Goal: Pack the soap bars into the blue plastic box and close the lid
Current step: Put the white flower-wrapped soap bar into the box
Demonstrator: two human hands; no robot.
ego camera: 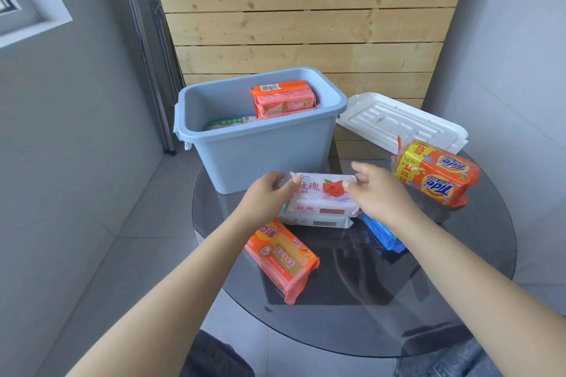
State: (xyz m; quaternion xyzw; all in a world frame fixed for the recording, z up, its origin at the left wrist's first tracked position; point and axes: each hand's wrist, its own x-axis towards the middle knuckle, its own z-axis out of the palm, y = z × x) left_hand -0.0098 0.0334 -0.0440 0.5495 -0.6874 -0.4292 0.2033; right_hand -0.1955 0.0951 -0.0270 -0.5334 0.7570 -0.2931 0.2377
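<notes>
Both arms reach forward, left hand (269, 193) fingers curled, right hand (378, 190) fingers loosely spread.

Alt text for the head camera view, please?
A person's left hand pinches one end of a white rose-printed soap pack while the right hand touches the other. Behind stands an open blue plastic box holding orange soap packs, its white plastic lid lying beside it.

Soft, even daylight, brightest by the window (18, 6) on the left, casts hardly any shadow; the glass table (352, 315) mirrors dimly, the right hand (379, 193) blurs slightly, edges bow outward.
</notes>
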